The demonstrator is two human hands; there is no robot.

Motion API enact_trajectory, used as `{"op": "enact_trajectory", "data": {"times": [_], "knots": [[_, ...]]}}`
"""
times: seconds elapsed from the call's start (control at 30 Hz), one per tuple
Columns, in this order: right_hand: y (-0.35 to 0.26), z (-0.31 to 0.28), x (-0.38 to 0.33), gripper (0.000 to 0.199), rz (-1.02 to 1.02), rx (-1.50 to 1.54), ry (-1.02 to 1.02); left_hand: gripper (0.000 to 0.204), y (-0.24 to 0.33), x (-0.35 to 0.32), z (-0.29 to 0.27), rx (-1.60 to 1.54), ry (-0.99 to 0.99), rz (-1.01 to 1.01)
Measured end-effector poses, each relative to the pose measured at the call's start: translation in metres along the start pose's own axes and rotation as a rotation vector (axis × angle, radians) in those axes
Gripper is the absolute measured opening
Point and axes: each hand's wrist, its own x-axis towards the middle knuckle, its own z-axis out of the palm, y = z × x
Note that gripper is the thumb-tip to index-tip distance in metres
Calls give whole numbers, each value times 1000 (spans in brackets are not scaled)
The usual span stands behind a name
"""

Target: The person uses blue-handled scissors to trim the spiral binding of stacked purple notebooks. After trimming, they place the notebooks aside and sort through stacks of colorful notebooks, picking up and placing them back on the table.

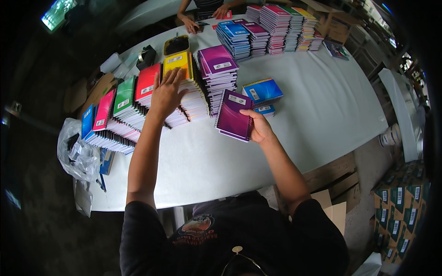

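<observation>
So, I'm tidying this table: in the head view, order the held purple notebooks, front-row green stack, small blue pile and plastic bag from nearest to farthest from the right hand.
1. Purple notebooks: in the right hand.
2. Small blue pile: just beyond the hand.
3. Green stack: off to the left.
4. Plastic bag: farthest left.

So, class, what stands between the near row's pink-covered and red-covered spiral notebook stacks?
A green-covered spiral notebook stack, seen in the head view.
</observation>
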Motion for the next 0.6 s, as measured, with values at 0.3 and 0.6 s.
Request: {"op": "enact_trajectory", "data": {"times": [0.3, 0.6], "knots": [[31, 6, 12, 58, 331, 74, -348, 29, 34, -30, -33, -890, -184, 182], [68, 34, 22, 46, 53, 46, -83, 34, -26, -57, -53, -393, 9, -462]]}}
